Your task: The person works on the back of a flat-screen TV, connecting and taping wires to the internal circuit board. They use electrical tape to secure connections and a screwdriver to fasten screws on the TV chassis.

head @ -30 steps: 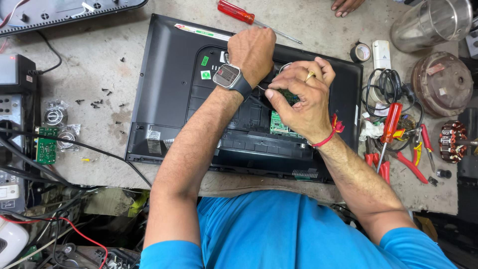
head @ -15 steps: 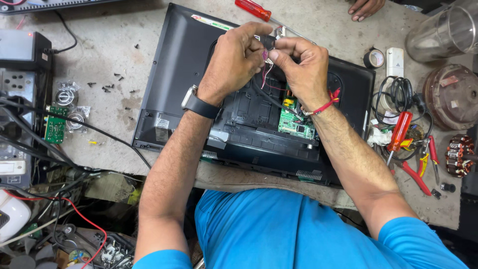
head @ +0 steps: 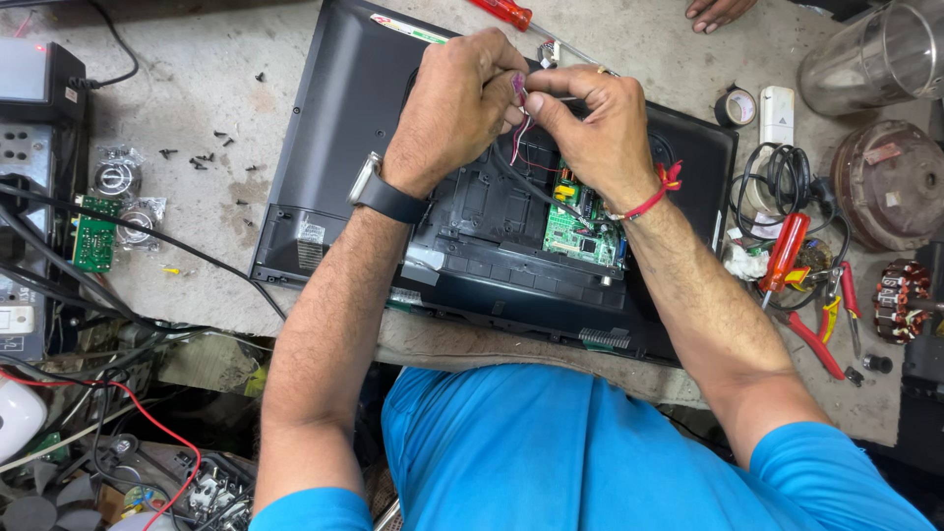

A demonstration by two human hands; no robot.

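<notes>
- Both hands pinch the same thin wires: my left hand (head: 457,103) has a narrow grip on the pink and red leads (head: 518,133), and my right hand (head: 590,128) holds them from the other side, fingertips nearly touching.
- On the counter (head: 197,206) at far left lie a small green board (head: 94,234) and loose dark screws (head: 202,157).
- Under my hands, the black monitor (head: 334,147) lies face down, part of its back cover off and its green circuit board (head: 582,228) bare; I judge the leads not yet joined and the cover left to refit.
- At right lie a red screwdriver (head: 787,254) and pliers (head: 836,310).
- Wire ends hide between my fingers; another person's hand (head: 718,12) is cut off at top.
</notes>
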